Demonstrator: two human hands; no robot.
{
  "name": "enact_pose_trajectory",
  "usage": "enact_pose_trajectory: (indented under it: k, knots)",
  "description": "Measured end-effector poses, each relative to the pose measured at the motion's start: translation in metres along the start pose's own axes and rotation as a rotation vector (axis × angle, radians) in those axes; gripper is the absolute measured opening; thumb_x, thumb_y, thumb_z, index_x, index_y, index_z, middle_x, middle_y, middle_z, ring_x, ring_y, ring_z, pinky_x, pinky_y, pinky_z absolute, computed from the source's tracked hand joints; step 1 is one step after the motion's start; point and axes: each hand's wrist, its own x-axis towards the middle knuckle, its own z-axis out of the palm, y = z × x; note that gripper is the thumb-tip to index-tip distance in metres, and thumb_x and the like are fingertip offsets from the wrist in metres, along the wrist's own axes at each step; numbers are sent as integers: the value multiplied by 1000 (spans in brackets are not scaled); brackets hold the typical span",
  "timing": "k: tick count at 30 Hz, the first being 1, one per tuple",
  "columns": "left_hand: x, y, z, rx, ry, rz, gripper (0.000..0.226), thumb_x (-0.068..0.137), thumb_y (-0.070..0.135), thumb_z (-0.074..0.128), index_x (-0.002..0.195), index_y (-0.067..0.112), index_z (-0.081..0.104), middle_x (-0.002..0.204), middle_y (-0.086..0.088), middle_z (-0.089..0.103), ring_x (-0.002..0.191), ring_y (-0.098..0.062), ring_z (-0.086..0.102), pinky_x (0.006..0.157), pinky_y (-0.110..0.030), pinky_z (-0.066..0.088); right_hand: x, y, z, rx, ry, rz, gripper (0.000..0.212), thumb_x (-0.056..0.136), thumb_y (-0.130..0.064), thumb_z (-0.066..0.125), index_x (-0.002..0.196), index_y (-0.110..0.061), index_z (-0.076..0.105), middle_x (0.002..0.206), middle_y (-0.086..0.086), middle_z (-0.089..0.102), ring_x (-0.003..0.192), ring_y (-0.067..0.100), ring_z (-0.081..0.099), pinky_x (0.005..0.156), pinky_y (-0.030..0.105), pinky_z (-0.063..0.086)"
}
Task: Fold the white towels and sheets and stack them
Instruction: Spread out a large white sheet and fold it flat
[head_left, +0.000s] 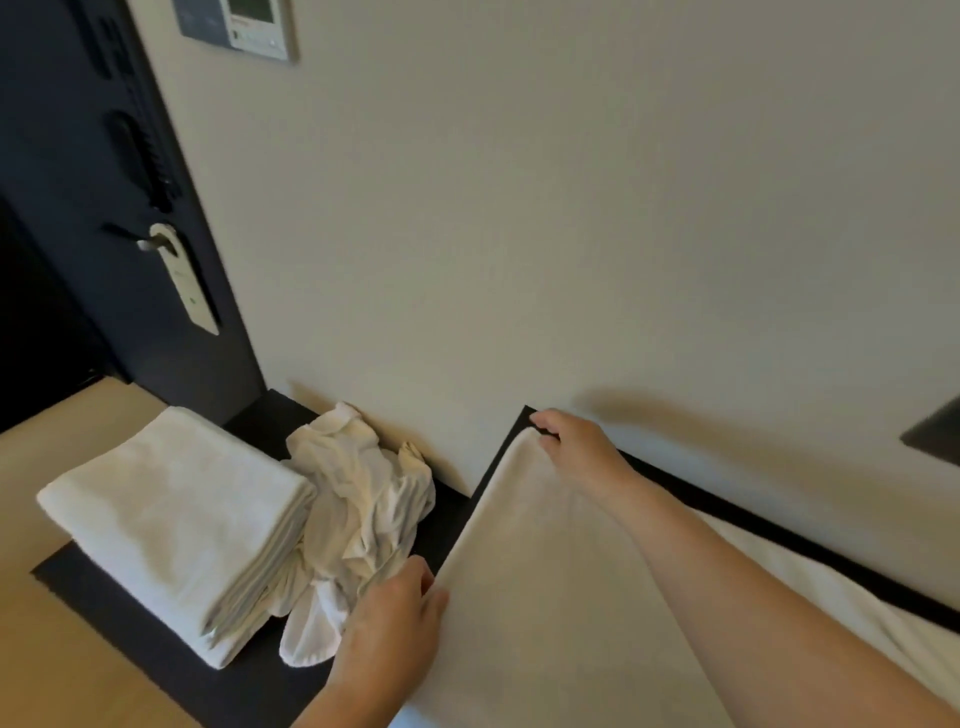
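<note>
A white towel (550, 587) lies spread flat in front of me on a bed. My right hand (576, 441) pinches its far corner next to the wall. At the near left edge of the same towel, my left hand (395, 618) grips the cloth. To the left, a stack of folded white towels (171, 519) sits on a dark surface (124, 618). A crumpled heap of white linen (358, 499) lies between the stack and the spread towel.
A cream wall (571, 234) rises right behind the bed, edged by a dark frame (727, 514). A dark door (104, 208) with a handle and hanging tag stands at the left. White bedding (831, 597) shows at the right.
</note>
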Motion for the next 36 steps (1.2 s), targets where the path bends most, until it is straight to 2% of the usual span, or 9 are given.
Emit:
enact_pose_trajectory:
  k: [4, 7, 10, 16, 20, 23, 28, 32, 36]
  knots:
    - [3, -7, 0, -88, -48, -22, 17, 95, 43, 54, 83, 32, 52, 79, 7, 62, 75, -4, 57, 65, -19, 45, 54, 6, 6, -130, -119, 48, 39, 98, -4, 50, 138, -5, 53, 136, 17, 57, 126, 30, 53, 103, 29, 39]
    - [3, -8, 1, -109, -50, -20, 15, 95, 45, 54, 85, 35, 52, 79, 10, 61, 74, -3, 57, 63, -17, 45, 68, 14, 8, -144, -147, 17, 24, 88, 4, 60, 110, -3, 67, 94, 6, 64, 93, 24, 59, 74, 24, 41]
    - [-2, -8, 2, -128, -28, -29, 13, 95, 44, 54, 86, 36, 51, 81, 12, 61, 76, -3, 58, 66, -18, 47, 72, 18, 5, -208, -153, -43, 14, 81, -2, 68, 89, -11, 60, 73, -6, 53, 76, 20, 53, 65, 28, 39]
    - [-9, -4, -1, -149, -30, -45, 8, 95, 41, 55, 91, 35, 53, 86, 13, 62, 80, -3, 59, 74, -23, 52, 74, 30, 3, -93, -211, -112, 23, 80, -1, 71, 92, -18, 64, 89, 0, 55, 76, 14, 51, 70, 23, 42]
    - [-15, -5, -4, -84, -47, -61, 12, 93, 47, 56, 89, 36, 53, 87, 14, 61, 79, -3, 58, 66, -18, 48, 77, 31, 1, -110, -317, -234, 24, 81, -8, 73, 94, -26, 65, 100, -3, 56, 90, 12, 54, 80, 22, 45]
    - [-22, -11, -8, -53, -112, -108, 21, 90, 53, 58, 85, 34, 55, 84, 11, 61, 75, -4, 59, 60, -16, 43, 81, 30, -1, -152, -353, -184, 20, 84, -15, 75, 98, -23, 63, 89, -3, 55, 76, 9, 52, 68, 20, 40]
    - [-38, -31, -20, 9, -151, -157, 27, 88, 57, 58, 77, 33, 60, 81, 9, 62, 72, -3, 59, 57, -16, 39, 90, 26, -1, -272, -257, -94, 14, 83, -17, 77, 77, -19, 64, 78, -5, 59, 75, 15, 55, 58, 24, 35]
    - [-45, -42, -18, 39, -78, -166, 25, 88, 59, 58, 78, 37, 57, 89, 11, 55, 80, -3, 54, 61, -16, 36, 87, 30, 12, 17, -166, 118, 12, 87, -4, 71, 81, -7, 61, 63, 8, 62, 52, 19, 57, 53, 25, 45]
    - [-45, -44, -15, 39, -66, -165, 24, 88, 60, 58, 77, 39, 55, 88, 12, 53, 80, -3, 53, 61, -16, 36, 80, 32, 17, 283, -98, 236, 12, 87, 7, 68, 95, 5, 61, 65, 14, 59, 53, 23, 57, 58, 33, 56]
